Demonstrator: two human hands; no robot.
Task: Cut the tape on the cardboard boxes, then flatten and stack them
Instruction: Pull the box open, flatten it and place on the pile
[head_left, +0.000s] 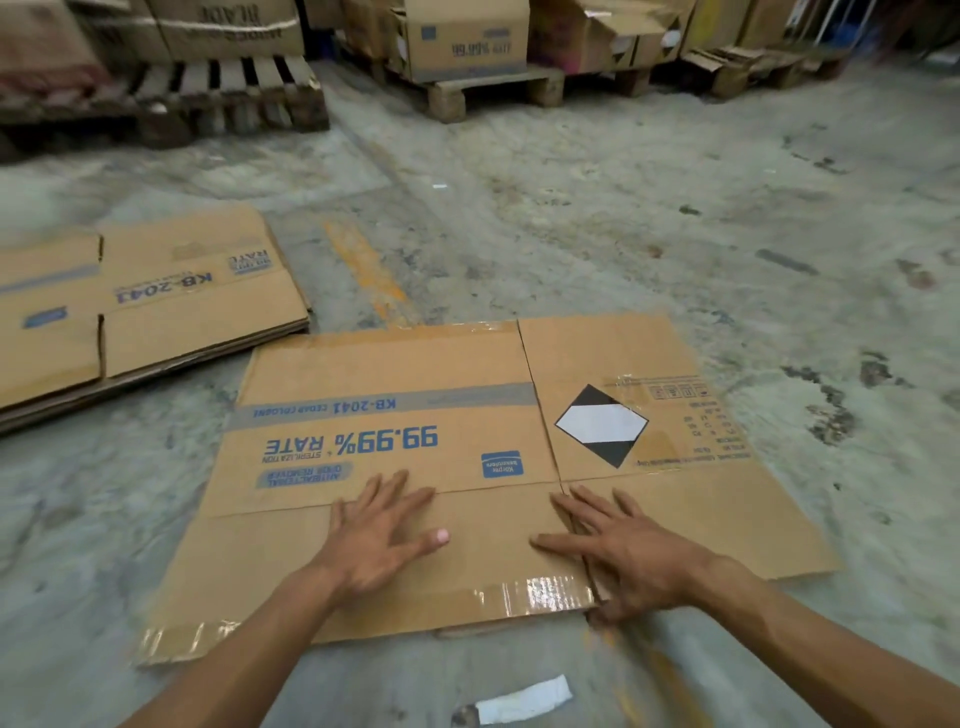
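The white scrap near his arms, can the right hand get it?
Probably yes. The white scrap lies on bare floor with nothing covering it, and the right hand is open on the flattened box just beyond it.

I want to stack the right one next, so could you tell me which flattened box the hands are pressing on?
The flattened box with the black-and-white diamond label, under the left hand and right hand. The stack of flattened boxes lies untouched.
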